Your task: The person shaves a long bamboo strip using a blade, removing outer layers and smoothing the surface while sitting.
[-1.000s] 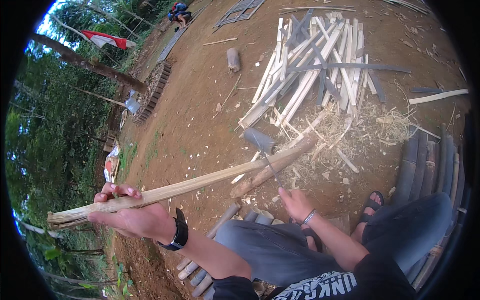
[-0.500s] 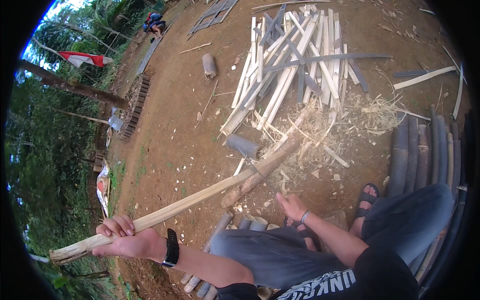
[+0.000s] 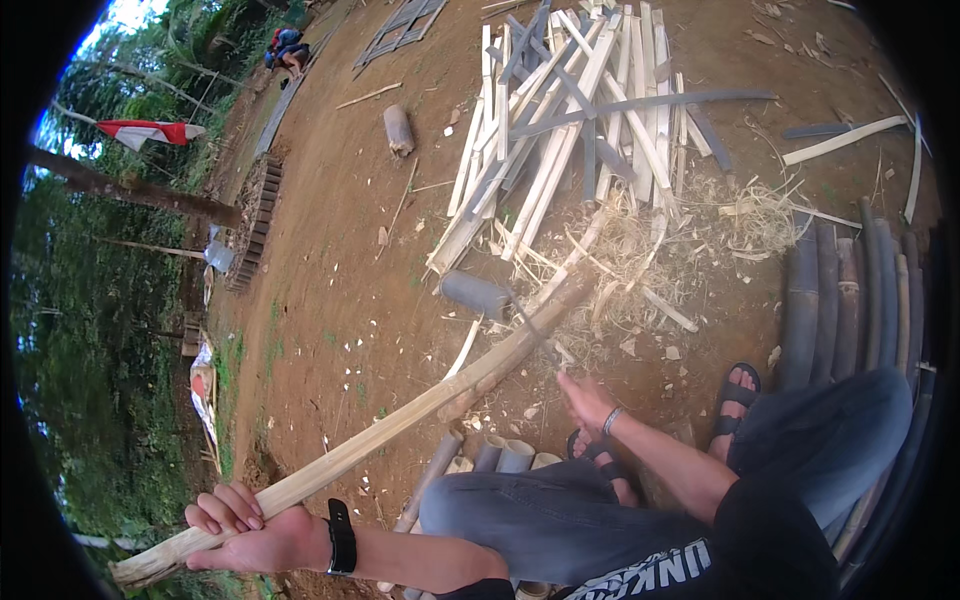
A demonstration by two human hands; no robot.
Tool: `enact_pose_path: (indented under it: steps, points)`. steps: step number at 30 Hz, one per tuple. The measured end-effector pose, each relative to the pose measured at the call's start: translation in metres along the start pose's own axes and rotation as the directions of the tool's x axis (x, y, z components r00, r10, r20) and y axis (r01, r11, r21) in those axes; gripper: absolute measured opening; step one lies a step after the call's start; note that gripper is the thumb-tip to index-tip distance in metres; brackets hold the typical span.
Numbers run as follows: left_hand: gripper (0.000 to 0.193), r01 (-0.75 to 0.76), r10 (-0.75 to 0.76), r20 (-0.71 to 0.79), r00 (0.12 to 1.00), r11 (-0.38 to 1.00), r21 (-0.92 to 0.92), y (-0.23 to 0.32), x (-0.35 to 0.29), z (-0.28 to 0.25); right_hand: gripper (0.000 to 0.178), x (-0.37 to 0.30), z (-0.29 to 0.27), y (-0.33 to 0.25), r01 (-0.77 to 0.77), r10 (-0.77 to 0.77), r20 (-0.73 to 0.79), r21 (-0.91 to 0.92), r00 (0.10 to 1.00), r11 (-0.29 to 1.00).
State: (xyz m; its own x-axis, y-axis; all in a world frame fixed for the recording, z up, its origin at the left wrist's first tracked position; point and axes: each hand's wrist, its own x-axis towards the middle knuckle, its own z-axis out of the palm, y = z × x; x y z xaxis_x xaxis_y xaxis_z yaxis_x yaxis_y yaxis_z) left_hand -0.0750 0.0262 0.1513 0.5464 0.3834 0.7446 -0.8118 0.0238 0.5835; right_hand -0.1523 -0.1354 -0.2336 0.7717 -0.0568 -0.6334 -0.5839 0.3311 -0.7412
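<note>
My left hand [image 3: 250, 530], with a black watch on its wrist, is closed round the lower left end of a long split bamboo strip [image 3: 375, 425]. From there the pale strip slants up and away to the right, lying over a short log [image 3: 490, 380] on the ground. My right hand [image 3: 588, 402] grips a knife [image 3: 534, 330], whose thin dark blade crosses the strip near the log. The handle is mostly hidden in my fingers, and the blade is slightly blurred. Curly shavings [image 3: 625, 260] surround the strip's far end.
A heap of split bamboo slats [image 3: 560, 130] lies beyond the shavings. Dark bamboo poles [image 3: 800, 310] line the right side. A bamboo section [image 3: 475, 294] lies left of the blade, and cut tubes [image 3: 515, 456] sit by my knee. Another person [image 3: 288, 50] is far off at upper left.
My left hand and the strip's held end sit lower in view. The knife blade shows more plainly across the strip, and my right hand is slightly farther forward. The view has shifted a little.
</note>
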Motion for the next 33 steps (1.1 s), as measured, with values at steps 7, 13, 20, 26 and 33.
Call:
enact_pose_path:
  steps: [7,13,20,26,33]
  points:
    - [0.051,0.020,-0.020,-0.032,0.999,1.000,0.012,-0.007,0.005,0.001,0.073,0.021,-0.008,0.021,0.146,-0.154,-0.067,-0.112,0.986,0.983]
    - [0.053,0.022,-0.022,-0.008,1.000,0.998,0.058,-0.012,0.006,-0.013,0.075,-0.015,0.022,-0.008,0.103,-0.106,0.155,0.028,0.982,0.994]
    - [0.056,0.061,-0.062,0.031,0.998,0.998,0.017,-0.017,0.018,-0.032,0.066,0.047,-0.021,0.013,-0.068,0.068,0.004,0.021,0.998,0.997]
    - [0.061,0.100,-0.096,0.115,0.989,0.994,-0.036,-0.016,0.025,-0.049,0.070,-0.012,0.020,0.001,0.185,-0.192,0.214,0.054,0.958,0.981]
    - [0.060,0.088,-0.081,0.132,0.988,0.995,-0.046,-0.022,0.030,-0.060,0.075,0.000,0.015,-0.013,0.053,-0.052,0.014,-0.054,0.999,0.997]
